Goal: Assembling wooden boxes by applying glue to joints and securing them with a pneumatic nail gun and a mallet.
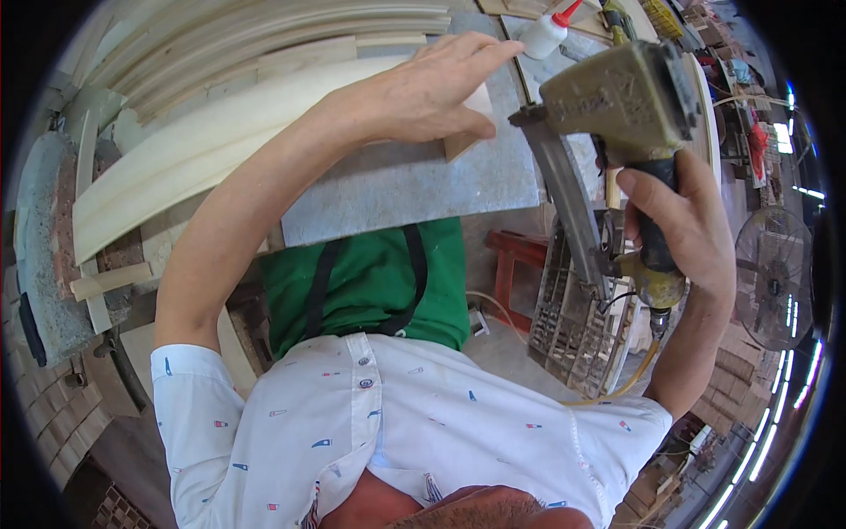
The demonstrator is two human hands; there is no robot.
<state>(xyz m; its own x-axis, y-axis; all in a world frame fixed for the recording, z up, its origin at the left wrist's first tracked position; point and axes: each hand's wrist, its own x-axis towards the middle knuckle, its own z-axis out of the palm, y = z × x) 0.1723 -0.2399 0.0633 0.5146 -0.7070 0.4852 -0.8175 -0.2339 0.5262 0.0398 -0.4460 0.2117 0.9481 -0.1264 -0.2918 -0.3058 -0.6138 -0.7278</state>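
The left hand (427, 93) is resting over a small wooden piece (458, 145) on the grey work surface (397, 198), its thumb lying along the near side and its fingers reaching out past the far side, so the grip is spanning the wood rather than pinching tight (how hard it is pressing, I cannot tell). The right hand (687, 212) is wrapping its fingers around the handle of the nail gun (621, 93), whose nose is pointing left toward the wood and hanging near the left fingertips, apart from the piece; whether a finger is lying on the trigger, I cannot tell. Working well here is probably depending on the left hand: it should be steadying the piece from farther back, with thumb and fingertips staying out of line with the nose. The nose should be meeting the wood squarely and pressing firmly before any trigger pull, since a tilted gun is risking a crooked nail. The yellow hose (641, 375) should be trailing slack below the gun, and the white glue bottle (545, 37) should be standing outside the gun's path.
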